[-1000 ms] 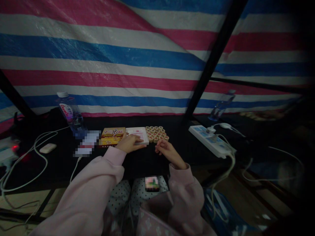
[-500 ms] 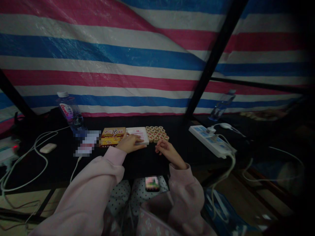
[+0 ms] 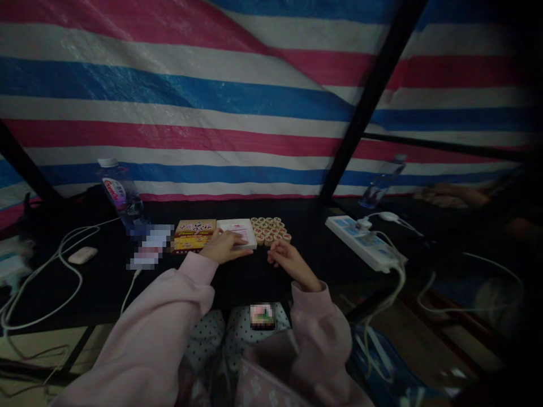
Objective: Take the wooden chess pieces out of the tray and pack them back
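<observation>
My left hand (image 3: 224,247) lies over the near side of a white open box (image 3: 254,237), fingers inside and thumb along its front wall. Printed paper shows in the box. Against the box's left side is a gold and brown Chinese chess box lid (image 3: 195,229). To the right, round wooden Chinese chess pieces (image 3: 265,230) stand in close rows, some with dark and some with red characters. My right hand (image 3: 284,257) is at the near edge of these pieces, its fingers curled in. Whether anything is inside them is hidden.
A water bottle (image 3: 123,195) and a blurred-out phone (image 3: 150,249) stand left, near a small white case (image 3: 82,255) and looped cables. A white power strip (image 3: 360,243) and another bottle (image 3: 384,181) are right. Farther right is another person's hand (image 3: 464,195). A striped tarp (image 3: 190,135) hangs behind.
My two hands, the box and the chess pieces look the same. The other person's arm at the far right has shifted. A red light at the far left no longer shows.
</observation>
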The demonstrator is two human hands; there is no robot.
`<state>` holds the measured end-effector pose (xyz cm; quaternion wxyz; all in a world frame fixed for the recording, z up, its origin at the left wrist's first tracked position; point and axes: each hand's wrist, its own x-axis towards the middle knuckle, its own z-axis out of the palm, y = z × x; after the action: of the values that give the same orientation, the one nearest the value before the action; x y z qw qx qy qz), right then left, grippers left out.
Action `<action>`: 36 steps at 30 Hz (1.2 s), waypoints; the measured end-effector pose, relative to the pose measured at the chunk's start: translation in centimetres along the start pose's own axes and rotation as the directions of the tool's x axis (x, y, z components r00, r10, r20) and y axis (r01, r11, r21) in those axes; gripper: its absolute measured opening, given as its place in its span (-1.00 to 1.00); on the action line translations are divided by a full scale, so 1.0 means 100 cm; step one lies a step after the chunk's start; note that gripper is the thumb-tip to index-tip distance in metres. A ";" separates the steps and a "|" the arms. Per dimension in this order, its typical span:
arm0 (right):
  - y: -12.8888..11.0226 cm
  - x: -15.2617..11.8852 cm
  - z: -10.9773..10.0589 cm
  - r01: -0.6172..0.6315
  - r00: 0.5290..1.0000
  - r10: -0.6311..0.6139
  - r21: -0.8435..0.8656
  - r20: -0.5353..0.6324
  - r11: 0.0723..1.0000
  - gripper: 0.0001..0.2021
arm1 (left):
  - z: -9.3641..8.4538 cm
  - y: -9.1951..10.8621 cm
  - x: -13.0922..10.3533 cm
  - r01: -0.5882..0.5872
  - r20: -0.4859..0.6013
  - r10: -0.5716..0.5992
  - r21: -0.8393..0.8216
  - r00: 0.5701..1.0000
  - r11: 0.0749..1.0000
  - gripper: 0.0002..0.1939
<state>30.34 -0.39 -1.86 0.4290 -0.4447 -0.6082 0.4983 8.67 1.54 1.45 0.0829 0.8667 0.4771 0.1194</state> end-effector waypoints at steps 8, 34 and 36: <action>-0.003 0.000 -0.023 0.163 0.884 -0.286 -0.330 -0.369 0.930 -0.77 | -0.022 -0.003 -0.018 0.159 -0.158 -0.156 0.007 0.975 0.987 -0.47; -0.008 0.028 -0.067 -0.110 0.976 -0.095 -0.822 -0.195 0.559 -0.85 | 0.047 0.021 -0.071 0.460 -0.447 -0.320 0.249 0.835 0.852 -0.45; -0.018 0.025 -0.068 -0.126 0.974 -0.091 -0.833 -0.207 0.538 -0.86 | 0.047 0.021 -0.071 0.469 -0.460 -0.322 0.250 0.827 0.847 -0.45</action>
<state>36.11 3.33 1.07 0.2235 -0.6553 -0.7152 0.0952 8.02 -5.74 -3.43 -0.1498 0.7037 0.6690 0.1866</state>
